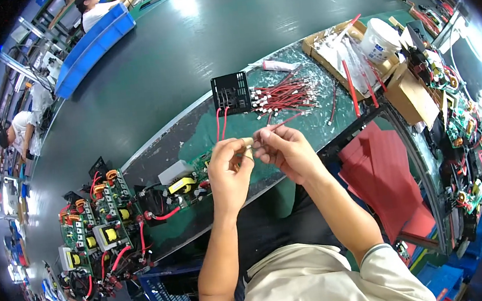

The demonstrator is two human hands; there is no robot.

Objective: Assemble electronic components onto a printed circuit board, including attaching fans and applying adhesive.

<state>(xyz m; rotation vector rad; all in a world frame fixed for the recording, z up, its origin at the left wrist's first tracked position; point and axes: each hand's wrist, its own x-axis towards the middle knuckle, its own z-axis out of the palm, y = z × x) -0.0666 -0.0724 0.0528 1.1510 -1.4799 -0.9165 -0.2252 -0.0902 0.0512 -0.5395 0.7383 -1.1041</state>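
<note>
1. Left hand (228, 171): grip pinching a small white connector (248, 142) above the worktop (204, 119).
2. Right hand (287, 149): grip pinching a red wire (285, 121) leading toward 1 o'clock.
3. Wire bundle (285, 96) lies at 12 o'clock; circuit board (189, 183) at 9 o'clock.

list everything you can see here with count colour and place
black vented panel: one, black with two red leads, upright mid-bench
red wires: a heap, red with white ends, right of the panel
circuit boards: a cluster, green with yellow parts, left end of bench
cardboard box: one, brown, far right of bench
white tub: one, white, by the box
red sheets: a stack, red, lower right
blue crate: one, blue, upper left
left hand: pinching a small pale connector
right hand: fingers on the same connector
</note>
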